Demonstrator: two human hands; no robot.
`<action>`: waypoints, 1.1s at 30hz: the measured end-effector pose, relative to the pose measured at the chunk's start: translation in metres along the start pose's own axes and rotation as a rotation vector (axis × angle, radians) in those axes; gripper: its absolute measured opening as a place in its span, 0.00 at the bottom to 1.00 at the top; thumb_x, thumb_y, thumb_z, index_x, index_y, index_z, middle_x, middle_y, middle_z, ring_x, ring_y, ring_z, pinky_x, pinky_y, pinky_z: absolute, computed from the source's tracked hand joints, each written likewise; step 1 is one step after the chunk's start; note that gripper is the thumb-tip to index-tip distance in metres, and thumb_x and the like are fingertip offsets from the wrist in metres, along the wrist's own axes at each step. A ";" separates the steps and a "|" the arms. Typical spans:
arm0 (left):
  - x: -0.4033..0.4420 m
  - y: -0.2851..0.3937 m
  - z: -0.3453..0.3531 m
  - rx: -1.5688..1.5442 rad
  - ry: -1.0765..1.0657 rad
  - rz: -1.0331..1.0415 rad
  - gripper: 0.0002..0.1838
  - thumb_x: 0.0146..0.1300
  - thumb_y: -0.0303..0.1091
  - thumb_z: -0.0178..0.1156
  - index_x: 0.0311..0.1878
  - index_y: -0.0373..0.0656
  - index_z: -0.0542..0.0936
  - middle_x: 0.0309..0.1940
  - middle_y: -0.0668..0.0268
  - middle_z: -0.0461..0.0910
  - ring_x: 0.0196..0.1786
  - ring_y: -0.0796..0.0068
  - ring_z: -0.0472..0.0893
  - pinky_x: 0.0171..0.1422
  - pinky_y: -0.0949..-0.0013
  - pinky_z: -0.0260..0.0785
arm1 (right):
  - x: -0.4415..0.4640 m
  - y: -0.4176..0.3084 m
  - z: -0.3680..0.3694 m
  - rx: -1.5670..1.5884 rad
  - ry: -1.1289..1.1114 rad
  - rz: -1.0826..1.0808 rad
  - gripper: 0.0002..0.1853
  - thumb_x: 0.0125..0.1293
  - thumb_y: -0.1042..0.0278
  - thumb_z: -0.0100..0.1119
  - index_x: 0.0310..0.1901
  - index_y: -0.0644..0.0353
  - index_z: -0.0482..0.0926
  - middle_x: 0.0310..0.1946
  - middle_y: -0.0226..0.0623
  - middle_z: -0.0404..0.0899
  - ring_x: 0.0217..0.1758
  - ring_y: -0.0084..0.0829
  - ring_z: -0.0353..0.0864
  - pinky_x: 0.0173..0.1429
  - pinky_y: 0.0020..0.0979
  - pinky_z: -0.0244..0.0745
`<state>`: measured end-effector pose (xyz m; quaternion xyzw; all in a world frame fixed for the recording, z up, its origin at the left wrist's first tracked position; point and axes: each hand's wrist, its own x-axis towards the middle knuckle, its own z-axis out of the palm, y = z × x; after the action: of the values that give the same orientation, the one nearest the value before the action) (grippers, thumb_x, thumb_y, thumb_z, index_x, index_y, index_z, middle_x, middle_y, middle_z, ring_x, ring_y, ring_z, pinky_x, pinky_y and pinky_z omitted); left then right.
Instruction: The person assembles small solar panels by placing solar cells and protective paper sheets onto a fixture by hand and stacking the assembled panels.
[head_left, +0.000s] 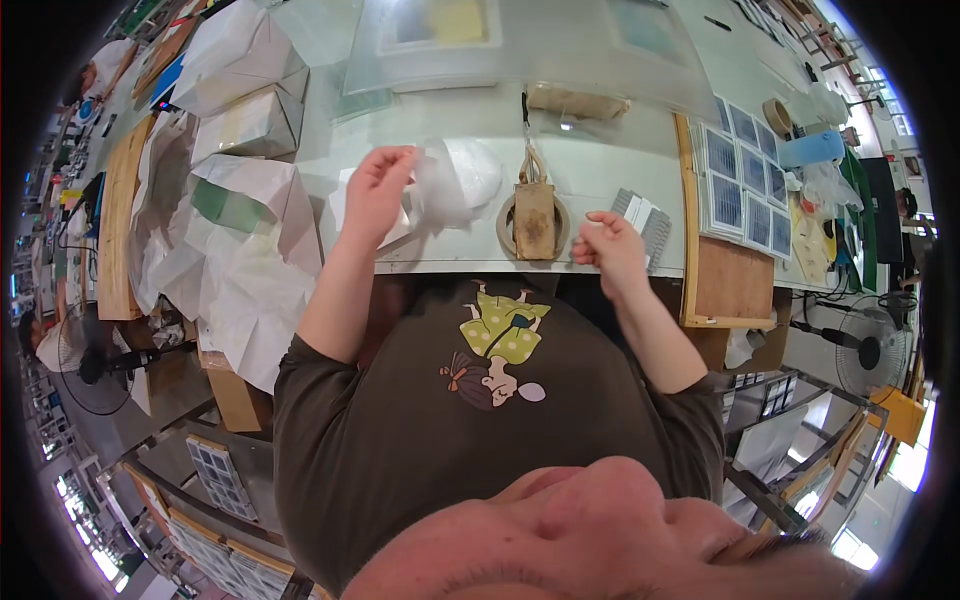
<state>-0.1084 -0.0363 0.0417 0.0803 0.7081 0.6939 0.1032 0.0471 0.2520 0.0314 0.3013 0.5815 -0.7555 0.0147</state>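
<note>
My left hand (pixel 378 200) is raised over the left part of the table, its fingers pinched on the edge of a thin translucent sheet (pixel 436 185). Below that hand lies a small white stack (pixel 398 232), partly covered by it. A round clear-white piece (pixel 474 172) sits just right of the sheet. My right hand (pixel 612 248) is closed with curled fingers near the front edge; whatever it may hold is hidden. Beside it lies a grey ribbed piece (pixel 648 222). Between my hands, a worn tan block with a cord loop (pixel 534 215) rests on a tape roll (pixel 506 228).
Crumpled white paper and wrapped stacks (pixel 245 250) crowd the left. A large clear plastic sheet (pixel 530 50) spans the back. At right, a wooden board (pixel 735 280) carries a grid of dark panels (pixel 745 175). Fans (pixel 868 345) stand on both sides.
</note>
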 end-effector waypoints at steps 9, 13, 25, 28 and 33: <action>-0.007 0.006 0.014 -0.426 0.003 -0.158 0.07 0.68 0.29 0.50 0.44 0.37 0.74 0.42 0.61 0.80 0.42 0.74 0.79 0.50 0.69 0.71 | -0.010 0.020 0.014 -0.770 0.096 -0.716 0.23 0.60 0.67 0.66 0.53 0.65 0.71 0.28 0.34 0.77 0.26 0.19 0.75 0.29 0.22 0.70; -0.013 0.002 0.027 -0.435 -0.007 -0.258 0.07 0.68 0.31 0.52 0.44 0.39 0.74 0.41 0.62 0.80 0.42 0.74 0.79 0.50 0.68 0.71 | -0.019 -0.034 0.073 -1.023 -0.139 -1.023 0.25 0.57 0.58 0.67 0.51 0.65 0.74 0.34 0.42 0.79 0.36 0.36 0.79 0.46 0.37 0.72; -0.010 0.015 -0.016 -0.743 0.318 0.081 0.07 0.67 0.27 0.48 0.43 0.34 0.73 0.44 0.56 0.78 0.46 0.66 0.79 0.54 0.64 0.74 | 0.056 -0.026 0.124 -1.239 -0.164 -0.928 0.13 0.56 0.64 0.63 0.41 0.61 0.79 0.32 0.39 0.80 0.35 0.42 0.79 0.44 0.42 0.68; -0.017 0.022 -0.010 -0.793 0.200 -0.061 0.11 0.67 0.28 0.46 0.49 0.32 0.72 0.46 0.56 0.77 0.46 0.64 0.79 0.55 0.61 0.74 | 0.049 -0.034 0.121 -1.110 0.219 -1.269 0.20 0.57 0.62 0.64 0.48 0.63 0.76 0.34 0.41 0.78 0.35 0.42 0.79 0.44 0.41 0.70; -0.043 0.008 0.042 -0.787 -0.180 -0.432 0.15 0.69 0.33 0.45 0.52 0.30 0.70 0.49 0.54 0.77 0.48 0.63 0.80 0.55 0.61 0.74 | 0.005 -0.033 0.096 0.077 -0.447 -0.027 0.22 0.64 0.68 0.60 0.58 0.64 0.68 0.34 0.32 0.77 0.32 0.21 0.77 0.31 0.24 0.72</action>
<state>-0.0567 -0.0067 0.0502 -0.0546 0.3791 0.8630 0.3295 -0.0114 0.1789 0.0715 0.1190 0.5386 -0.8253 0.1212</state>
